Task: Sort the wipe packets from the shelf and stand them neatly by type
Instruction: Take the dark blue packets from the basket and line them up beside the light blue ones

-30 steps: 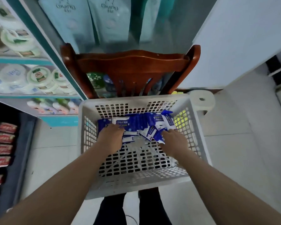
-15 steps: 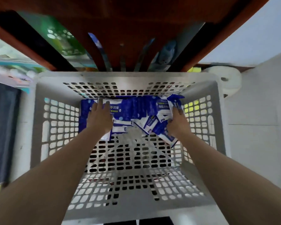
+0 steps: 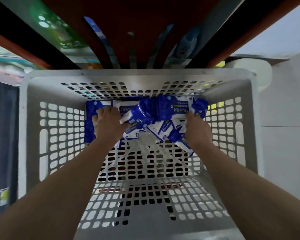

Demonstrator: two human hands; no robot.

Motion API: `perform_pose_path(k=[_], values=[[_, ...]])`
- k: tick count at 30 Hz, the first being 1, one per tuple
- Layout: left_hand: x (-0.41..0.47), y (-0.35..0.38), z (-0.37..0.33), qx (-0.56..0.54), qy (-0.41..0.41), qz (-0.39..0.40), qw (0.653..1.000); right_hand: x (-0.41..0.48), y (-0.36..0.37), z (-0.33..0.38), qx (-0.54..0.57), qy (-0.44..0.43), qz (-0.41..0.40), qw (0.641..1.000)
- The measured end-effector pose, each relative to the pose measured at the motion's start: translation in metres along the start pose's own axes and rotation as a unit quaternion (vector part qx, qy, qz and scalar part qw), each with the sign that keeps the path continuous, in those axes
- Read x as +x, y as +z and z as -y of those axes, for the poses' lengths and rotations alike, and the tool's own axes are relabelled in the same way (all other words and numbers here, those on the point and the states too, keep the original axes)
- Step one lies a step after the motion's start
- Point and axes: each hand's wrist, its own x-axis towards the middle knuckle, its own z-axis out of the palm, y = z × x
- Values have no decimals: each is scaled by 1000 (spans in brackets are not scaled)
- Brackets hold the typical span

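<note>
A pile of blue-and-white alcohol wipe packets (image 3: 156, 116) lies against the far wall of a grey perforated plastic basket (image 3: 55, 129). My left hand (image 3: 107, 125) rests on the left end of the pile, fingers spread over the packets. At the right end, my right hand (image 3: 197, 129) has its fingers curled into the packets and grips several of them. Some packets between the hands are tipped up and crumpled. Both forearms reach down into the basket.
A dark red wooden chair back (image 3: 137, 32) stands just beyond the basket. Shelves with packaged goods (image 3: 5, 54) run along the left, and a white plastic stool (image 3: 253, 75) sits on the pale tiled floor at the right.
The view has dropped closer over the basket. Both hands have pressed into the pile ends and the packets between them have bunched up and lifted.
</note>
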Motion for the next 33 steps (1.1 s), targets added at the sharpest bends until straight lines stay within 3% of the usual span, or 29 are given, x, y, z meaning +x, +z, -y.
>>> perform_pose_path(k=[5,10,14,18,21,24,26,28,31,33], values=[[-4,1,-1,-128,22,5,992,-2,-5,-5,-49,-40,-102,993],[-13,8,-2,-89,6,70,994,-9,2,-8,-13,-61,-263,963],[-18,17,-1,-10,-9,72,997,-13,0,-4,34,-76,-320,944],[-31,27,7,10,-64,132,989,-12,-3,4,118,-25,-321,939],[-38,38,14,30,-55,143,988,-10,2,0,160,34,-292,942],[-40,40,17,58,-19,168,984,-13,9,-2,127,0,-295,947],[-41,38,15,9,14,194,981,-13,9,-1,113,-28,-305,945],[-40,29,9,-64,38,202,977,-13,1,0,145,10,-291,945],[-28,5,1,-120,103,143,977,-12,-13,4,241,127,-222,936],[-14,-8,-2,-128,163,34,978,-11,-21,11,359,186,-181,897]])
